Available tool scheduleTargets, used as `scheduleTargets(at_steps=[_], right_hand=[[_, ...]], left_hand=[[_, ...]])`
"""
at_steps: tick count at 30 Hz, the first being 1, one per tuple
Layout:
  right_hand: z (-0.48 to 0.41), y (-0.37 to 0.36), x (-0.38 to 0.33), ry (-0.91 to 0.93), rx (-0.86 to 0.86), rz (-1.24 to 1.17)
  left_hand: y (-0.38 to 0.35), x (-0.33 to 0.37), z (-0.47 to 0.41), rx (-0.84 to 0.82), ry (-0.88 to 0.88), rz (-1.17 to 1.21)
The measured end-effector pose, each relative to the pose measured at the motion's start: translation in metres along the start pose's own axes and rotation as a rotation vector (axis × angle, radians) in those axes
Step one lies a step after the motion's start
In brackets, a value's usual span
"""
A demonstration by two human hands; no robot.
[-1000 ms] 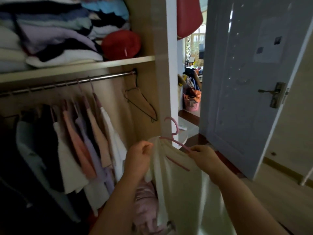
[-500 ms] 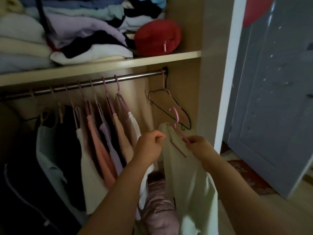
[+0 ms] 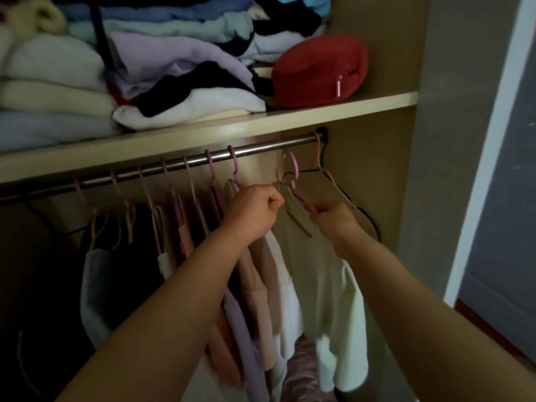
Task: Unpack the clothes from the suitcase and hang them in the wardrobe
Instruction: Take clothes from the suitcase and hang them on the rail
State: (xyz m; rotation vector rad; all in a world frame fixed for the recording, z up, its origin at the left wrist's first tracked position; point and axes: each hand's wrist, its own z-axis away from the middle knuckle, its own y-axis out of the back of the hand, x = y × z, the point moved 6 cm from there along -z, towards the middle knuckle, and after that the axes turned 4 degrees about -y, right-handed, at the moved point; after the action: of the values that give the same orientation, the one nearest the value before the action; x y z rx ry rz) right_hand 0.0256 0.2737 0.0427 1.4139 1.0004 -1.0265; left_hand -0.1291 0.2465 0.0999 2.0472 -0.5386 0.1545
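A pale cream garment (image 3: 322, 280) hangs on a pink hanger (image 3: 298, 192) that I hold up inside the wardrobe. The hanger's hook sits just below the metal rail (image 3: 261, 149), apart from it. My left hand (image 3: 255, 213) grips the garment's shoulder at the left. My right hand (image 3: 333, 219) grips the hanger's right arm and the cloth there. Several clothes (image 3: 220, 256) on pink hangers hang from the rail to the left. The suitcase is not in view.
An empty black hanger (image 3: 368, 219) and an empty pink hanger (image 3: 319, 158) hang at the rail's right end. A shelf (image 3: 290, 120) above holds folded clothes (image 3: 174, 68) and a red pouch (image 3: 319, 71). The wardrobe side panel (image 3: 452, 140) stands at the right.
Both hands have lifted the garment on its hanger up and into the wardrobe, close under the rail. The view has turned left, away from the door.
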Motion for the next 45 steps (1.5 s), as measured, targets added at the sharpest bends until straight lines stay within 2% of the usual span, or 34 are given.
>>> scheduleTargets(at_steps=[11,16,22,31,37,42,45], right_hand=[[-0.064,-0.045,-0.058,0.136,-0.122,0.002],[-0.082,-0.073,-0.05,0.105,-0.223,0.066],[-0.085,-0.09,-0.033,0.089,-0.293,-0.018],[-0.064,-0.058,-0.003,0.12,-0.076,-0.076],[-0.011,-0.005,0.044,0.115,0.059,0.097],[0.038,0.032,0.123,-0.124,0.059,0.132],[0.065,0.06,0.168,-0.268,0.093,0.099]], left_hand=[[0.025,-0.043,-0.035,0.06,0.151,-0.048],[0.033,-0.049,-0.041,0.108,0.144,-0.084],[0.027,-0.041,-0.041,0.137,0.13,-0.047],[-0.009,-0.014,-0.027,0.113,0.022,0.108],[-0.064,0.037,-0.004,-0.076,-0.119,0.27],[-0.128,0.078,0.038,-0.402,-0.192,0.311],[-0.16,0.096,0.06,-0.524,-0.228,0.31]])
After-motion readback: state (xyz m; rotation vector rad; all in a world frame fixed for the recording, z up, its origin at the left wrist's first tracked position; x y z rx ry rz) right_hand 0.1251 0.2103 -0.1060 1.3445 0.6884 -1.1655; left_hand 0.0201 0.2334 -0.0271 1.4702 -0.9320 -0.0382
